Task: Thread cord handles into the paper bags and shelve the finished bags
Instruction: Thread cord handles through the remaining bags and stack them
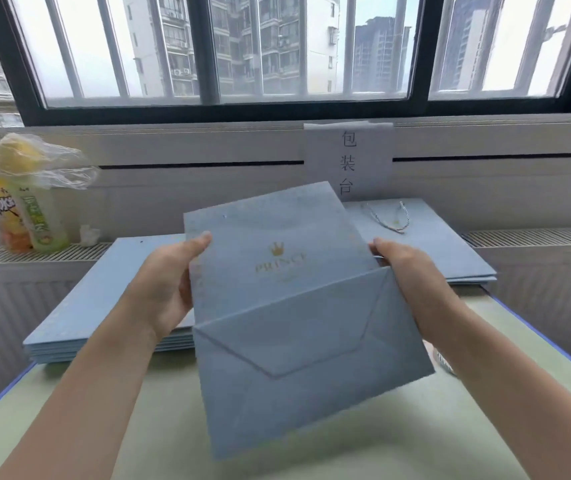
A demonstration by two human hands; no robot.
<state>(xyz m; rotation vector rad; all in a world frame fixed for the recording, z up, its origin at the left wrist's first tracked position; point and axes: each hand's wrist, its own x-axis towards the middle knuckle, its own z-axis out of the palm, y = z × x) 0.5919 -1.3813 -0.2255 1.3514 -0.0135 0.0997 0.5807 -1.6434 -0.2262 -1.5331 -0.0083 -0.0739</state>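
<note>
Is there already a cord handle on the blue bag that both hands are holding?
No, the held bag shows no cord between the left hand and right hand; a cord lies on the right stack.

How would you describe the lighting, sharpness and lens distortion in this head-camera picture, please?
Head view: bright daylight from the black-framed window backlights the scene; the flat pale-blue paper bag reads softly, its gold print faint; the window frame bows from wide-angle distortion; overall slightly soft.
</note>
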